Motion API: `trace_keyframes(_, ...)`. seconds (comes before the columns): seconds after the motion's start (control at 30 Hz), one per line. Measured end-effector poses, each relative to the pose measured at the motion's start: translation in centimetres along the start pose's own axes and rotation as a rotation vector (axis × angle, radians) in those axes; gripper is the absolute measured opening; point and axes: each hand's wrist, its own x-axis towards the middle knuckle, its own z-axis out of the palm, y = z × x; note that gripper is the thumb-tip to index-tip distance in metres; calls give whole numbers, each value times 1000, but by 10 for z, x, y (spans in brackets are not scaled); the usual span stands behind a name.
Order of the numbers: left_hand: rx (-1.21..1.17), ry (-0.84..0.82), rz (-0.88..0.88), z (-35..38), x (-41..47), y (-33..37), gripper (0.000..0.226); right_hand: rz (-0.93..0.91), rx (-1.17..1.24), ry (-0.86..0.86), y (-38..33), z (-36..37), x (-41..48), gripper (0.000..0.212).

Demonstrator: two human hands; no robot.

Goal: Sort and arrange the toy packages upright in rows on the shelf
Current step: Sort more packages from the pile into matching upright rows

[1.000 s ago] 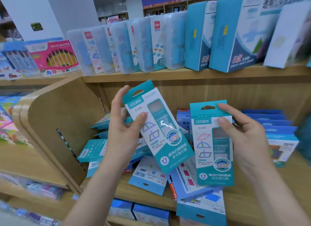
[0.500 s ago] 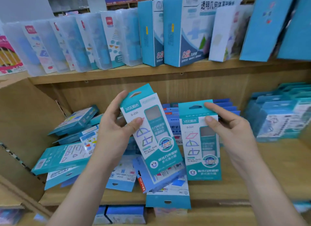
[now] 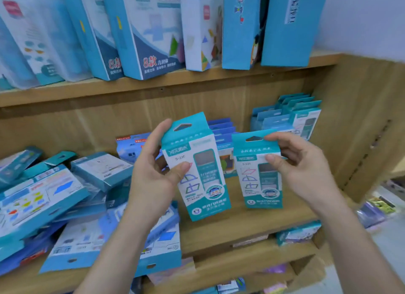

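Observation:
My left hand grips a teal-and-white hang-tab toy package upright, thumb across its front. My right hand holds a second, matching package by its top, just to the right of the first. Both hang above the middle shelf board. Behind my right hand, a row of the same teal packages stands upright at the shelf's back right. A loose pile of flat blue and teal packages lies on the shelf's left half.
Tall blue and white boxes stand on the upper shelf. A wooden side panel closes the shelf on the right. Darker blue packages stand behind the held ones. More packs sit on the lower shelf.
The view has swung right, and both hands have carried their packages toward the right part of the shelf. The left package now sits more upright. Both grips are unchanged.

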Motion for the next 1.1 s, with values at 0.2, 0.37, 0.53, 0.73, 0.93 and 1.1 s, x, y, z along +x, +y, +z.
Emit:
trace_keyframes(0.2,50,-24,28,65,-5,-23,80,52,63,-21,28,-42,13,28)
trace_keyframes(0.37,94,28,-15,100,-5,-56,78,113,196,-56,53,-65,25,25)
trace_keyframes(0.53,129,45,-35,116,-4,-69,74,114,288,-175,75,-75,36,24)
trace_keyframes(0.73,190,62,11,120,-4,-68,69,182,406,-266,82,-77,49,32)
trace_keyframes(0.93,238,179,97,121,5,-59,60,219,450,-257,87,-77,50,33)
trace_keyframes(1.1,317,142,-64,114,8,-58,53,219,417,-177,96,-64,50,29)
